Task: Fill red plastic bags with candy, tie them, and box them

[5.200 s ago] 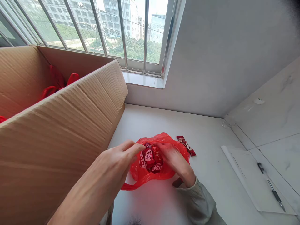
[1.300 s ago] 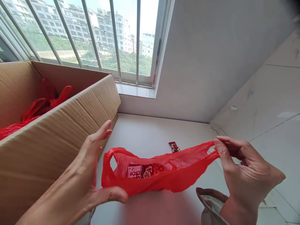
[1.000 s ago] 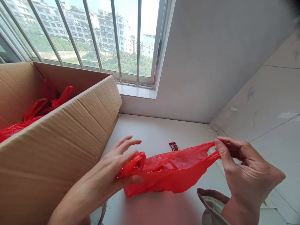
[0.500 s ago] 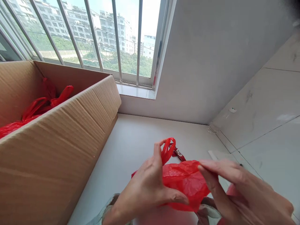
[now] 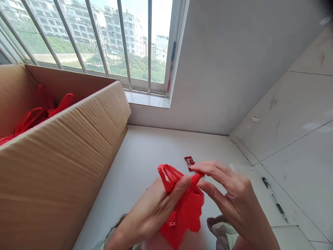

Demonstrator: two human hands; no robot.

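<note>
A thin red plastic bag (image 5: 188, 208) hangs between my hands over the white table. My left hand (image 5: 158, 205) is closed round its gathered neck, thumb on top, with a handle loop sticking up above the fingers. My right hand (image 5: 229, 194) is at the bag's right side, thumb and index finger close to a twisted red end; the thumb is slightly apart from it. Behind the bag, a small dark red packet (image 5: 189, 161) with white lettering lies on the table, partly covered by my right fingertips.
A large cardboard box (image 5: 65, 166) with red plastic bags (image 5: 33, 116) inside stands at the left. A barred window (image 5: 125, 45) is behind it. Near the tiled wall at the right lie a pen (image 5: 280, 208) and a small black object (image 5: 265, 182).
The bag was spread open between my hands; now its top is gathered in my left hand and it hangs down. My right hand has moved left, and the pen has come into view.
</note>
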